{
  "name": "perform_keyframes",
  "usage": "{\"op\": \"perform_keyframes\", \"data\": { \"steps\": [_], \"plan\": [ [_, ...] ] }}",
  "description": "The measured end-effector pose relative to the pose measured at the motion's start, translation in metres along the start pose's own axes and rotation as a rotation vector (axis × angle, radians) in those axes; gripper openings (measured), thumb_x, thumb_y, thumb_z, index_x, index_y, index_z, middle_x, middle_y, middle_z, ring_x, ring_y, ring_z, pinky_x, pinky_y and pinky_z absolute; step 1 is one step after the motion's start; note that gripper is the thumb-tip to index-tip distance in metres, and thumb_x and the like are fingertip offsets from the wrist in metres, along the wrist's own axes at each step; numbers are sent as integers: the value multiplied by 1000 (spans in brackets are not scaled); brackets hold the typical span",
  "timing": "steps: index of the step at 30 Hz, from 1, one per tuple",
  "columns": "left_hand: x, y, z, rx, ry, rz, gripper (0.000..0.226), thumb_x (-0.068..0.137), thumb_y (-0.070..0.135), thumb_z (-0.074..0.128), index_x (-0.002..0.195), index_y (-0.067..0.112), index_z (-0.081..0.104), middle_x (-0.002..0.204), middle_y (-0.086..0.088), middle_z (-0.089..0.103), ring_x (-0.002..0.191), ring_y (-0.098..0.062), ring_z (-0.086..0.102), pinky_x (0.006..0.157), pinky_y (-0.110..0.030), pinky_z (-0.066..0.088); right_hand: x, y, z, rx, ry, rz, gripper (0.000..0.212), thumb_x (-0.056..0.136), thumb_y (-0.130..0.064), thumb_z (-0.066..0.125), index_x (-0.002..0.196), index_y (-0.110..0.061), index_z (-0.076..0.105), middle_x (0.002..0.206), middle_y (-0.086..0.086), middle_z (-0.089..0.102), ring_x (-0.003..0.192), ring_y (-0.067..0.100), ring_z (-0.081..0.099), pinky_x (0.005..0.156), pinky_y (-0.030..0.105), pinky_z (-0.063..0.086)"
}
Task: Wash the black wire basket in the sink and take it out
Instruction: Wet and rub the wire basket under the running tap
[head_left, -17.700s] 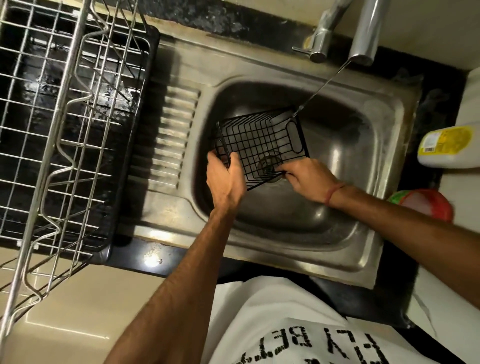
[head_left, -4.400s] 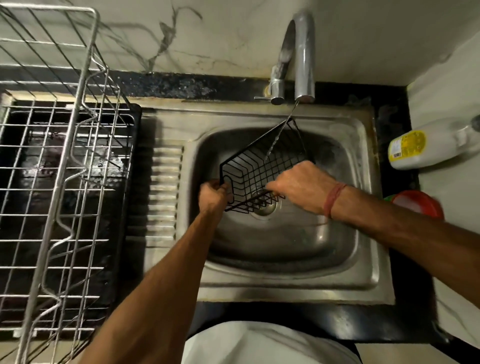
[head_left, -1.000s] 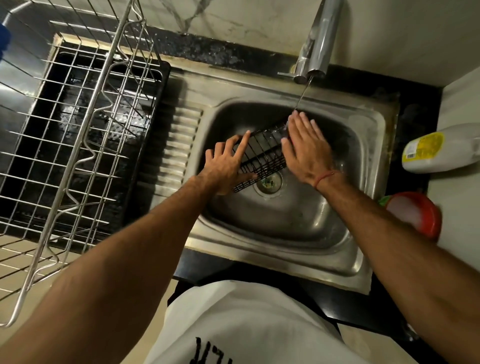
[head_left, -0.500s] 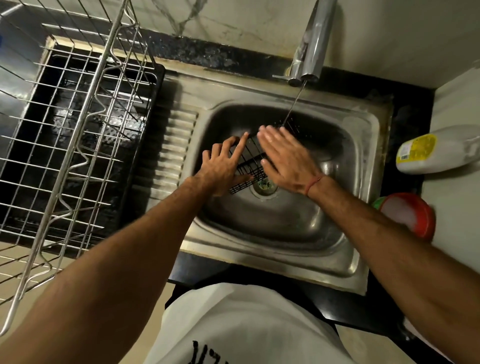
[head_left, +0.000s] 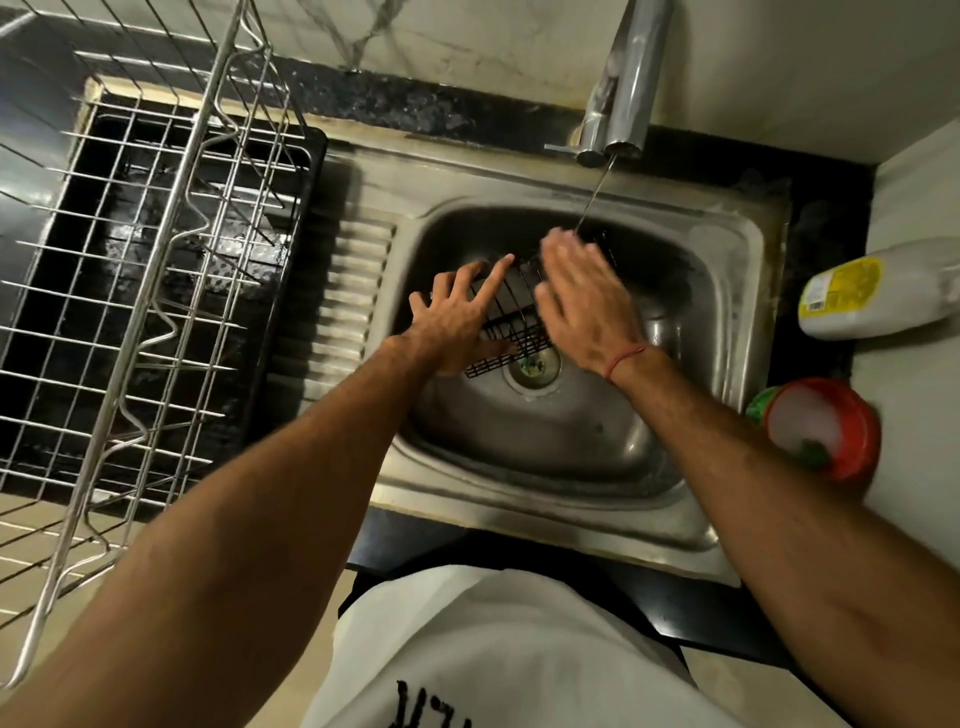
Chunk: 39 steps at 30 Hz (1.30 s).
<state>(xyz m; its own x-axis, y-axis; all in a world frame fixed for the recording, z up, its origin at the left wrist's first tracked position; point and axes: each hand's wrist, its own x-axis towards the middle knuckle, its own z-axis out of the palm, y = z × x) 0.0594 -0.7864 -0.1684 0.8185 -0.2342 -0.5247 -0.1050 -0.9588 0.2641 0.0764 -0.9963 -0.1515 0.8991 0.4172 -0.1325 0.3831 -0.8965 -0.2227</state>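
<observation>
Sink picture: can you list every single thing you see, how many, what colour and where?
sink: one, silver steel, in the black counter, middle
wire basket: one, black, in the sink above the drain, between the hands
drain: one, silver, at the sink bottom
tap: one, silver, behind the sink, a thin stream of water running
dish rack: one, silver wire, left of the sink over a black tray
bottle: one, white with a yellow label, lying right of the sink
tub: one, red, something white inside, right of the sink
shirt: one, white, bottom
left hand: one, fingers spread on the basket
right hand: one, flat on the basket, red thread at the wrist
</observation>
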Motion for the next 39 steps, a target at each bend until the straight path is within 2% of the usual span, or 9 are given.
{"op": "perform_keyframes", "data": {
  "steps": [5,8,11,19,23,25,29,33,39],
  "plan": [
    [4,-1,-3,25,6,19,123,89,69,74,167,47,-19,176,-9,7,155,-43,21,119,-70,30,-6,8,5,-111,-38,-150,70,110,-46,26,168,-9,13,175,14,13,163,24,10,132,47,13],
    [6,-1,-4,19,19,17,125,89,68,75,167,45,-20,175,-10,10,154,-42,23,119,-68,32,-3,3,2,-68,35,62,70,110,-45,24,168,-7,11,175,15,10,163,26,7,133,48,10],
    [9,0,-3,10,41,2,132,88,67,77,170,31,-20,173,-11,16,150,-40,29,117,-63,36,-2,-5,8,-135,-27,-117,71,110,-48,19,167,-7,12,175,15,12,163,25,9,132,47,12],
    [11,3,3,-156,119,-132,130,73,65,91,167,9,20,159,-12,28,142,-31,33,118,-47,43,-2,-8,9,2,31,253,69,112,-49,12,168,-10,13,175,10,11,163,22,5,133,47,5],
    [13,3,4,-127,158,-87,99,86,47,84,159,6,30,149,-14,36,135,-33,38,109,-49,50,0,-43,19,-46,-2,-78,64,113,-42,17,167,-8,20,174,12,18,162,24,12,132,49,14],
    [14,5,4,-113,172,-60,94,87,44,82,158,7,32,148,-14,38,134,-34,39,105,-49,52,-4,-44,22,-37,-19,-160,62,114,-40,16,167,-9,20,175,10,17,163,22,12,132,47,14],
    [23,10,2,-93,166,-43,110,81,56,87,161,9,29,150,-12,37,134,-32,40,108,-46,51,-8,-36,17,-47,40,171,65,114,-43,11,167,-6,12,175,13,8,163,25,4,133,47,8],
    [32,11,-7,-85,112,4,111,83,54,87,163,9,25,154,-13,35,139,-34,37,113,-50,47,-17,-24,16,-127,-14,-44,65,113,-43,13,167,-6,13,175,14,12,163,25,7,133,46,10],
    [36,6,-13,-212,93,-19,126,71,61,94,170,32,22,167,-9,19,152,-35,24,123,-57,40,-14,-10,10,-75,-21,241,69,112,-47,10,167,-6,7,175,14,4,163,25,1,133,47,8]
  ]
}}
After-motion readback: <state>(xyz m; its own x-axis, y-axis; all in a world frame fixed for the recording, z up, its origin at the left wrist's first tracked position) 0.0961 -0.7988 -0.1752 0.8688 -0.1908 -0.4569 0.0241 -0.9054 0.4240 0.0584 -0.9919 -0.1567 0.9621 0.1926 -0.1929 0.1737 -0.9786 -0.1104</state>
